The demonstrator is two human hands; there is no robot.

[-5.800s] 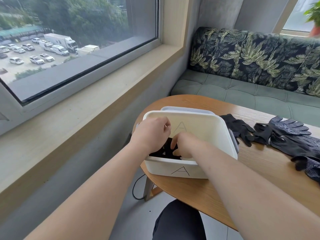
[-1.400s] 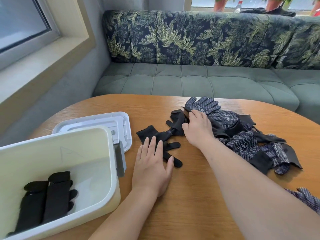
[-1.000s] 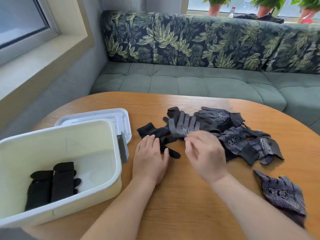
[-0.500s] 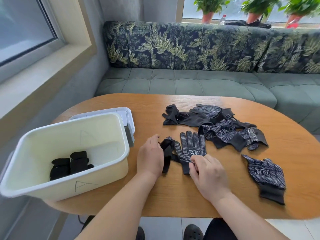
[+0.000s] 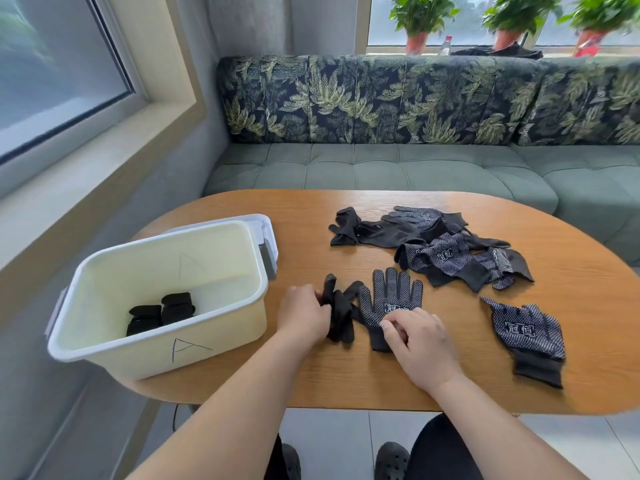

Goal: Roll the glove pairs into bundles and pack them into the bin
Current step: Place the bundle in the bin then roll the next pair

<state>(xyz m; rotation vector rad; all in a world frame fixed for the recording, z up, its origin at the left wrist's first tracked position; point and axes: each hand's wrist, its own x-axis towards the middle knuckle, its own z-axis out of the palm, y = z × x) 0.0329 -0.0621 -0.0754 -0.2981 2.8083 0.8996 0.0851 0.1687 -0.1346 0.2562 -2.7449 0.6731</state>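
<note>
Dotted glove (image 5: 389, 296) lay flat on worktop (image 5: 346, 379), right hand (image 5: 420, 344) pinching it, fingers (image 5: 391, 328) curled. Left hand (image 5: 304, 317) gripped crumpled black glove (image 5: 338, 318) alongside.

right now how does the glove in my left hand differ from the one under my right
The plain black glove has no print; the dotted glove carries white dots and a logo. The plain black glove is bunched up, gripped by the left hand; the dotted glove lies flat, spread out, its cuff pinched by the right hand. Both are dark, side by side on the table.
</note>
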